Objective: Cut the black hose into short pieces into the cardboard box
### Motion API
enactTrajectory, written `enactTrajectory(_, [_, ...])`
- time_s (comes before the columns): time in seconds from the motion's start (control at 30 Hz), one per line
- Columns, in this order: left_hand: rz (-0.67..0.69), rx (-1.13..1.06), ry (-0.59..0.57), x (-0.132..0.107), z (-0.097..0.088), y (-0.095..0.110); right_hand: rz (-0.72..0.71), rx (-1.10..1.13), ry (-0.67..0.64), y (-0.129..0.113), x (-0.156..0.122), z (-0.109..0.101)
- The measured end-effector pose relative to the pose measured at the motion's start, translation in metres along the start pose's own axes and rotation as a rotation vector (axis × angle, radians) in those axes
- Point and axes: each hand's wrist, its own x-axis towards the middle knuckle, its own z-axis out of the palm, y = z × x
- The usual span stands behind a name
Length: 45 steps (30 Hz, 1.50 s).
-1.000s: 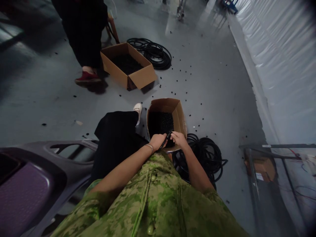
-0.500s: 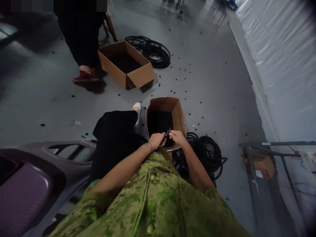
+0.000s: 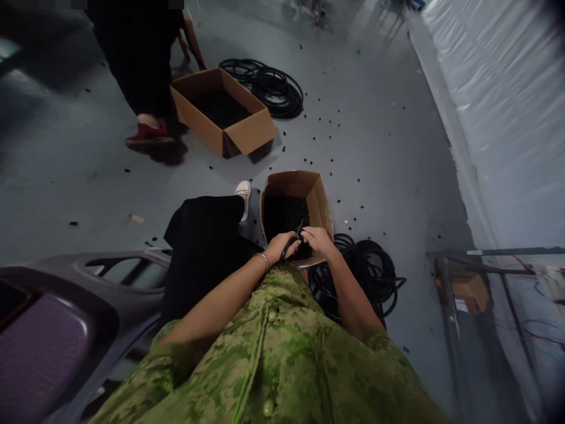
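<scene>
My left hand is closed around a pair of black-handled scissors, with a narrow blade pointing up and away from me. Close beside it, my right hand has its thumb and fingers pinched together near the scissors; a dark bit shows at the fingertips, too small to make out. Both hands are over the near edge of a cardboard box. Many small black pieces fill its bottom. Below my right forearm lies a coil of black hose on the floor.
Ahead stands a wider open cardboard box holding dark pieces, with another black hose coil behind it. A person in red shoes is beside it. Small black pieces dot the floor. A grey plastic chair is at left, a metal frame at right.
The scissors have shifted within my left hand, their looped handle showing more plainly now. My hands have risen slightly in view and stay close together over the box.
</scene>
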Motion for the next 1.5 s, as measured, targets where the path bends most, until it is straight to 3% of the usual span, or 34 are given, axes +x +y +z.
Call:
enactTrajectory(0.17, [0.020, -0.498, -0.019, 0.007, 0.003, -0.009, 0.005, -0.124, -0.026, -0.015, 0.015, -0.006])
enactTrajectory(0.37, [-0.040, -0.683, -0.002, 0.007, 0.004, -0.011, 0.076, -0.394, -0.130, -0.037, 0.025, -0.012])
enactTrajectory(0.5, [-0.054, -0.668, 0.005, 0.007, 0.003, -0.012, 0.137, -0.533, -0.202, -0.048, 0.025, -0.014])
enactTrajectory(0.63, [-0.086, -0.564, -0.019, 0.006, 0.003, -0.013, 0.168, -0.529, -0.197, -0.047, 0.021, -0.012])
enactTrajectory(0.8, [-0.065, -0.445, -0.001, 0.005, 0.004, -0.013, 0.154, -0.400, -0.113, -0.033, 0.014, -0.006])
enactTrajectory(0.97, [-0.011, -0.352, 0.002, 0.004, 0.000, -0.009, 0.050, -0.147, 0.007, -0.019, 0.003, -0.004])
enactTrajectory(1.17, [0.017, -0.514, -0.042, 0.007, 0.005, -0.008, 0.012, 0.057, 0.077, -0.006, -0.009, -0.003])
enactTrajectory(1.5, [-0.117, -0.635, -0.075, 0.003, 0.006, -0.004, 0.051, -0.029, 0.075, -0.005, -0.006, 0.001])
